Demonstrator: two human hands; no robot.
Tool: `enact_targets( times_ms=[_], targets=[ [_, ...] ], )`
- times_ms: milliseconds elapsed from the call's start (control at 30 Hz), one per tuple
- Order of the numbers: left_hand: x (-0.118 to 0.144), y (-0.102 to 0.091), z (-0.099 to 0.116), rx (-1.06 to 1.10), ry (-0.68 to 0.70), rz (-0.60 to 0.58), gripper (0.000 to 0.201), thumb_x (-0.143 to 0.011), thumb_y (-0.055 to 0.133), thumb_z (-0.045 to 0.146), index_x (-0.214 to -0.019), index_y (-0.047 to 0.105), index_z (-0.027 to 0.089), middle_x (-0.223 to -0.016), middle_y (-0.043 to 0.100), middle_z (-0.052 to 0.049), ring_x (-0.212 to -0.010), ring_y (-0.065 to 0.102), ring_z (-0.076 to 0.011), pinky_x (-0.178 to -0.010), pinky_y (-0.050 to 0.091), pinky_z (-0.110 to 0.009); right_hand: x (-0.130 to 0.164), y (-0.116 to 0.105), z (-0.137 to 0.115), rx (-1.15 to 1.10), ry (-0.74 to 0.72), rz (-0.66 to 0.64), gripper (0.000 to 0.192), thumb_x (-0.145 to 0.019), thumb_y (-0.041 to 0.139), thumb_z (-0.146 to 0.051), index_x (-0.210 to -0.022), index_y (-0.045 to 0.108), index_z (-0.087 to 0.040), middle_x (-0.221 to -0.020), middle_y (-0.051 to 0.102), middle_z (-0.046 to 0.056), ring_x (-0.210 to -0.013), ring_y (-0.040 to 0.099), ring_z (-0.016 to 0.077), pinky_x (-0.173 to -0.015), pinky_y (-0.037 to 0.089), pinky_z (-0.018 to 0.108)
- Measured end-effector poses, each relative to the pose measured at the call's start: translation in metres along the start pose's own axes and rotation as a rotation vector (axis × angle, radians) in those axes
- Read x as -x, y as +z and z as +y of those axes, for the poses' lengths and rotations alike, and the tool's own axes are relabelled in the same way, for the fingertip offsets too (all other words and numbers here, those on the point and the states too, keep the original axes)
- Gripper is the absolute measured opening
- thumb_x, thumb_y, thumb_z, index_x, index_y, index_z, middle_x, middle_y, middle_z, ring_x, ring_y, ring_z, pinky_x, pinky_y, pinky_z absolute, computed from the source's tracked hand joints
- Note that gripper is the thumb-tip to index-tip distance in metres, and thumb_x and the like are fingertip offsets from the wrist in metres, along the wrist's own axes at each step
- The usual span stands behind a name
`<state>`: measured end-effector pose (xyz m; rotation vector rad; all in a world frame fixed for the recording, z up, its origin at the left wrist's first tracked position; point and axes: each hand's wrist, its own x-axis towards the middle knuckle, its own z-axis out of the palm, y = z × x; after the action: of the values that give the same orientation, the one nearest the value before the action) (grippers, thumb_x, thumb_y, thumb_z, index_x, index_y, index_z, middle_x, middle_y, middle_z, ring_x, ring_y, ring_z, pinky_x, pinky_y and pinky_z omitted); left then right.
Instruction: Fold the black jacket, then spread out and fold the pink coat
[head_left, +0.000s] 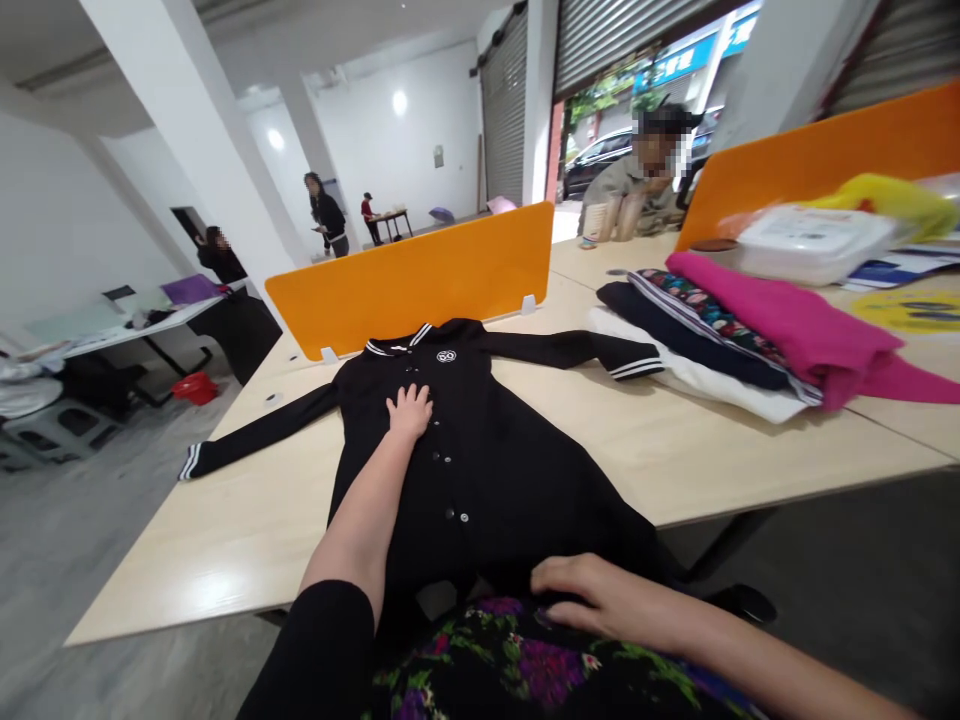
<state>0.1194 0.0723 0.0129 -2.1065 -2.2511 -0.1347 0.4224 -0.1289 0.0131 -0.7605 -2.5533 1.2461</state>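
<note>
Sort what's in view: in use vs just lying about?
In use: black buttoned dress with white-striped cuffs, left hand flat on its chest, right hand at its hem.
Lying about: stack of folded clothes, pink on top; white plastic box; orange divider panel.

Garment (pixel 480 450) spread flat on table (pixel 675 450), collar away from the wearer, hem over the near edge. Left hand (pixel 409 410) flat on the chest, fingers (pixel 412 396) pointing toward the collar, button row just right of the fingertips. One sleeve (pixel 255 432) stretched left of those fingers, other sleeve (pixel 577 350) stretched right. Right hand (pixel 600 595) at the hem by the near edge, fingers (pixel 559 578) pointing left. Divider panel (pixel 420 275) upright beyond the left fingertips, just behind the collar. Stack of folded clothes (pixel 750 340) well right of both hands, touching the right cuff. Lidded container (pixel 814 240) behind the stack. Seated person (pixel 637 185) farther behind.
</note>
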Motion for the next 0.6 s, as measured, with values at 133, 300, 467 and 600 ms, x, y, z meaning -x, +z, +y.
enact_targets(
  times_ms=[133,300,467,600],
  targets=[
    [0.006,-0.005,0.015,-0.059,0.12,0.13,0.048,-0.096,0.029,0.032,-0.143,0.039,0.026,-0.155,0.03,-0.005,-0.144,0.018,-0.0264,-0.115,0.016,-0.055,0.033,-0.019,0.012,0.153,0.136,0.605,0.036,-0.093,0.043,-0.051,-0.091,0.064,-0.021,-0.097,0.066,0.008,-0.092,0.063,0.0218,-0.082,0.05,0.032],
    [0.002,-0.002,0.045,-0.001,0.287,0.104,0.049,-0.098,0.025,0.036,-0.143,0.039,0.023,-0.155,0.031,-0.005,-0.144,0.019,-0.0224,-0.116,0.019,-0.048,0.046,-0.01,0.05,0.46,0.294,0.924,0.053,-0.086,0.043,-0.066,-0.106,0.06,-0.02,-0.104,0.066,0.012,-0.101,0.06,0.0298,-0.088,0.048,0.043],
    [-0.011,0.013,0.054,0.04,0.256,0.003,0.059,-0.097,0.019,0.05,-0.148,0.03,0.022,-0.155,0.031,-0.005,-0.142,0.025,-0.0276,-0.115,0.022,-0.051,0.033,-0.002,0.057,0.545,0.404,0.983,0.05,-0.091,0.036,-0.059,-0.105,0.058,-0.017,-0.095,0.066,0.013,-0.092,0.06,0.0302,-0.082,0.048,0.045],
    [-0.016,0.017,0.051,0.079,0.203,-0.019,0.066,-0.095,0.014,0.057,-0.151,0.023,0.023,-0.156,0.027,-0.004,-0.142,0.022,-0.0298,-0.115,0.02,-0.052,0.031,-0.011,0.047,0.419,0.465,0.955,0.038,-0.089,0.035,-0.049,-0.083,0.06,-0.021,-0.083,0.065,0.011,-0.082,0.061,0.0279,-0.075,0.048,0.041]
  ],
)
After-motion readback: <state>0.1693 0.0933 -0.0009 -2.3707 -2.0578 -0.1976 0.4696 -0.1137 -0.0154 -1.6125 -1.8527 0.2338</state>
